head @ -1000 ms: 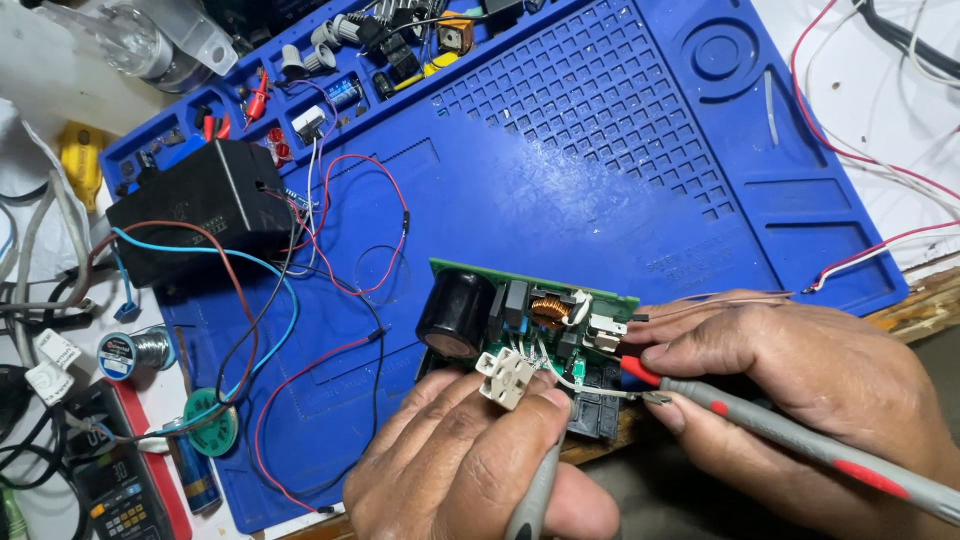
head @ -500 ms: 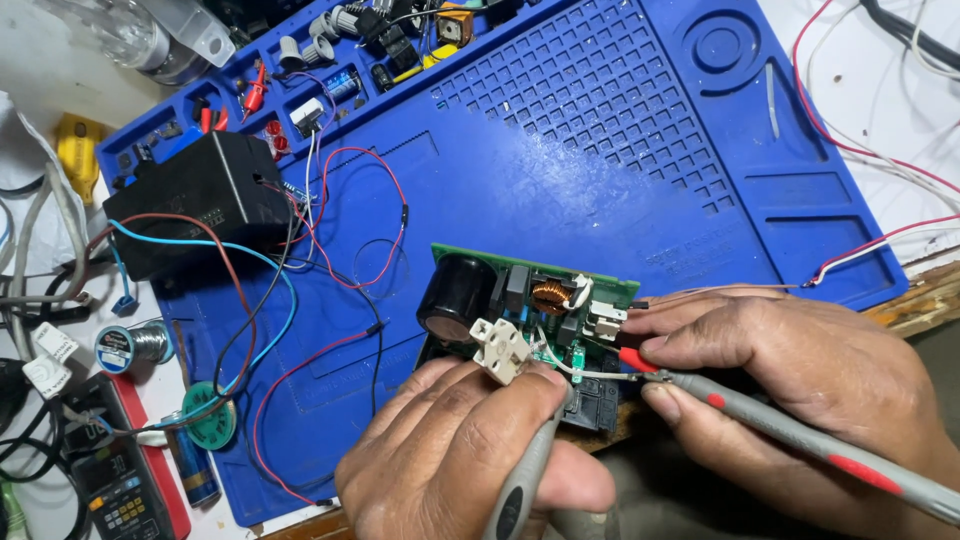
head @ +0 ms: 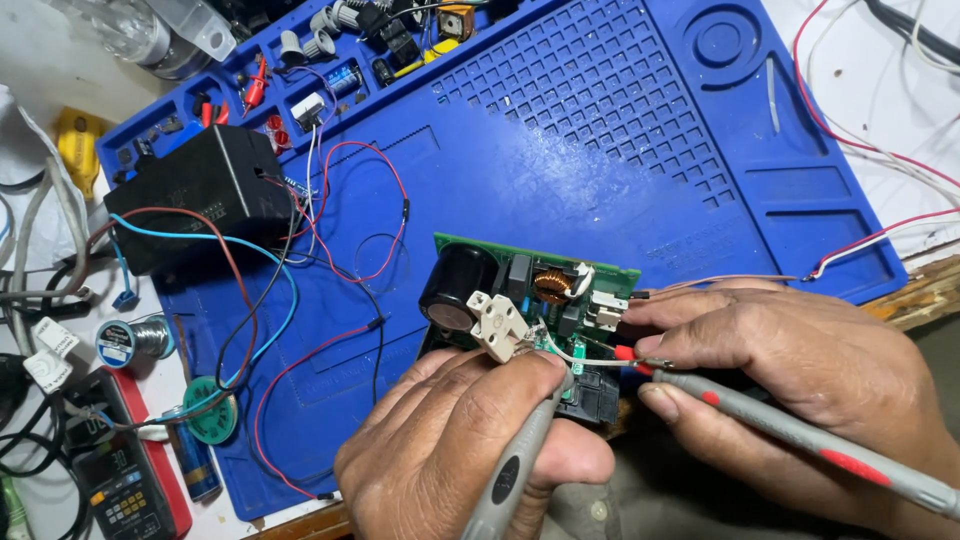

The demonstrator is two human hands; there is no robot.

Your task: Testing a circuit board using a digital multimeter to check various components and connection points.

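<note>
- Lying at the near edge of the blue work mat (head: 560, 190), the green circuit board (head: 530, 290) sat between the two hands, its near part hidden behind them.
- The left hand (head: 460, 450) was curled shut around a grey probe (head: 515, 470), whose tip reached up to the board beside a white ceramic block (head: 497, 326); the knuckles covered the board's lower left corner.
- The right hand (head: 800, 370) was closed on a second grey probe with red marks (head: 800, 435), pinched between thumb and fingers, its red-collared tip (head: 628, 353) touching the board's right side; the fingertips seemed also to steady the board's edge, though the contact was hard to see.
- On the board stood a large black capacitor (head: 455, 288) and a copper-wound coil (head: 551, 286).
- Red, black and blue wires (head: 300, 250) looped over the mat from a black box (head: 200, 195) at its left edge, well apart from the hands.
- Left of the mat lay a solder spool (head: 130, 340), a green reel (head: 210, 410) and a red-cased meter (head: 125, 480).
- Small parts filled the mat's far compartments (head: 330, 50).
</note>
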